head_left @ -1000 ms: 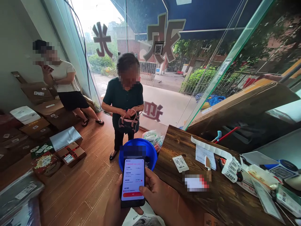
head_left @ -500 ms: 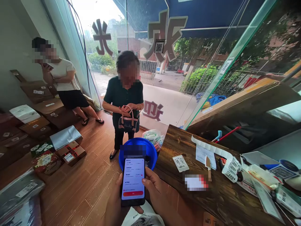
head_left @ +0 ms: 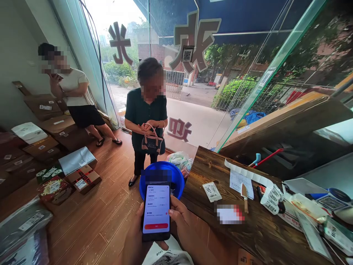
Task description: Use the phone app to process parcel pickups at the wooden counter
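A black smartphone is held upright at the bottom middle, its lit screen showing a white page with lines of text and a red button at the foot. My left hand is closed round its left side, and some fingers show under its lower edge. On the right edge, my right hand also grips the phone, the thumb resting beside the screen near a small red mark. Behind the phone stands a blue bin, partly covered by it.
A person holding a handbag faces me beyond the bin; another person leans by the glass. Parcels lie on the left floor. The wooden table at right bears labels, a knife and a label strip.
On the phone screen, the red mark has moved from the third row to the lowest one, and a text line above the button has gone. The facing person has shifted slightly right.
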A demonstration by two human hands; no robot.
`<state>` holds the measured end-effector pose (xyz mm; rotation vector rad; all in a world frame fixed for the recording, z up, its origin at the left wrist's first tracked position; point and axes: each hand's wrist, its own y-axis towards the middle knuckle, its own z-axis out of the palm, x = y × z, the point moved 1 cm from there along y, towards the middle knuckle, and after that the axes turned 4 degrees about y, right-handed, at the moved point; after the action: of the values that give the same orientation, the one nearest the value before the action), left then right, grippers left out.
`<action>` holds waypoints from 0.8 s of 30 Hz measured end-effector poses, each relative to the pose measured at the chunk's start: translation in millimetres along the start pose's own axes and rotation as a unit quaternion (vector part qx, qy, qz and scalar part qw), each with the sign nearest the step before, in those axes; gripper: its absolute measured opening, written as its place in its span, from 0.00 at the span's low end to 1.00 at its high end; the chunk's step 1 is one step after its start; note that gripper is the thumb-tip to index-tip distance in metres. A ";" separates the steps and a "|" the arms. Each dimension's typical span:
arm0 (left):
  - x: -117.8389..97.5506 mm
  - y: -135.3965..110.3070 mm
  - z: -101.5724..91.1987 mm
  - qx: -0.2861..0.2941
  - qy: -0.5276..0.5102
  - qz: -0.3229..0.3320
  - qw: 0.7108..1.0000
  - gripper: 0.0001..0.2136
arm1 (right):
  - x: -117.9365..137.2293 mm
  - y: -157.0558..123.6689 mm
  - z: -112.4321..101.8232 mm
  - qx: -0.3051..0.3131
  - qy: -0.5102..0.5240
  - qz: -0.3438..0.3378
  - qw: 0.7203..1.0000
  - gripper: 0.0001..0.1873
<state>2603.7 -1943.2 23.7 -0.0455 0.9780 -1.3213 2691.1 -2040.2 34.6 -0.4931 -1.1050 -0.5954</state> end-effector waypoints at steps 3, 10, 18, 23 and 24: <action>-2.7 -3.2 3.5 0.013 0.025 0.009 1.000 0.36 | -3.7 0.4 -1.3 -0.002 0.009 0.013 1.000 0.11; 0.2 -0.2 1.2 0.024 0.021 0.007 0.999 0.32 | 2.1 -0.9 2.3 0.001 -0.004 0.006 1.000 0.09; -3.4 -6.3 9.9 0.013 0.041 0.010 0.999 0.30 | 2.6 -3.7 5.7 0.045 -0.007 -0.014 0.999 0.18; -4.9 -9.6 14.3 0.011 0.039 0.008 0.999 0.27 | -1.6 -5.6 -0.1 0.047 0.021 -0.019 0.999 0.20; -4.4 -9.4 13.7 0.011 0.035 0.009 0.999 0.27 | -1.8 -5.6 -0.6 0.046 0.021 -0.015 0.999 0.20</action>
<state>2605.2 -1949.1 39.7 0.0249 1.0208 -1.3247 2687.2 -2044.3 33.2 -0.3830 -1.0956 -0.5751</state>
